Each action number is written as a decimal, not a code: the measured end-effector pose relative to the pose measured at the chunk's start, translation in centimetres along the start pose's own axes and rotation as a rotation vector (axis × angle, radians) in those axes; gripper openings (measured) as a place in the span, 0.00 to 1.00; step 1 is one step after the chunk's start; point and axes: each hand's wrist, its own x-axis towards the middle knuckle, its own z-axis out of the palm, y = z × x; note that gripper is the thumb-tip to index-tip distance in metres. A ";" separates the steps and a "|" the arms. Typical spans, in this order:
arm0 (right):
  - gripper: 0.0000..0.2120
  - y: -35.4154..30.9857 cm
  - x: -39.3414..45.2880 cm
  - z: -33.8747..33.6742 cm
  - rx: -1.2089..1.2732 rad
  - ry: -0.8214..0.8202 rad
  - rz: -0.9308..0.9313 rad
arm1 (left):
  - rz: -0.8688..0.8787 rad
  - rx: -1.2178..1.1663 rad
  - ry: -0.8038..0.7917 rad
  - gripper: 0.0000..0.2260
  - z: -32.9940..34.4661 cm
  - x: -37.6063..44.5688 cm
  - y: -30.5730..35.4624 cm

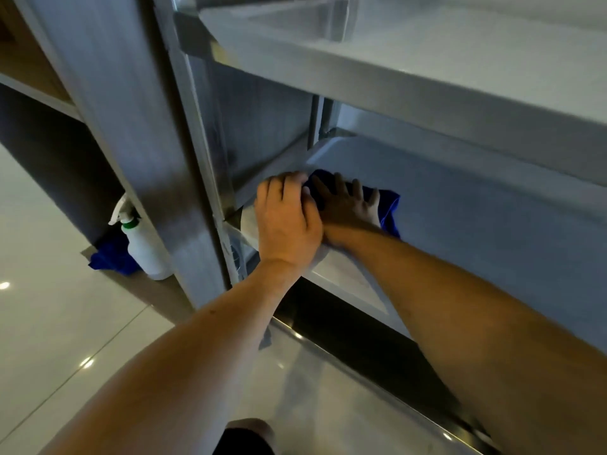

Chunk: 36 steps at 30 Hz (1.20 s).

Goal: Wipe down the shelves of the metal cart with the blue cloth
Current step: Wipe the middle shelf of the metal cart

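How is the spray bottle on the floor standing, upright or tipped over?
Upright. The spray bottle stands on its base beside the cart's post, its nozzle on top, with a second blue cloth behind it.

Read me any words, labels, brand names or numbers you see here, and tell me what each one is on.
No readable text in this view.
Spray bottle: plain white with a green collar, no label showing on this side.
Blue cloth under the right hand: no tag or print visible.
Cart shelf: bare metal, no markings.
Second blue cloth behind the bottle: no text visible.
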 end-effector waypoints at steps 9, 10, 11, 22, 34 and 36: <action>0.41 -2.7 -5.0 0.0 0.010 -0.077 -0.124 | 0.018 -0.120 -0.024 0.15 -3.0 -1.5 -1.4; 0.40 -3.0 -5.0 0.1 0.006 -0.082 -0.143 | 0.031 -0.116 -0.037 0.15 -3.4 -1.4 -1.7; 0.39 -3.1 -4.9 0.2 0.007 -0.081 -0.160 | 0.041 -0.120 -0.046 0.15 -3.8 -1.2 -1.8; 0.38 -0.6 1.8 0.5 0.085 0.003 -0.145 | -0.094 0.306 -0.412 0.15 -4.0 2.7 -4.0; 0.34 4.1 12.0 -0.1 0.034 0.037 0.046 | -0.049 0.638 -0.657 0.30 -0.9 4.1 -5.4; 0.33 4.6 13.6 -0.1 0.042 0.028 0.093 | -0.048 0.631 -0.641 0.30 -1.0 4.0 -5.4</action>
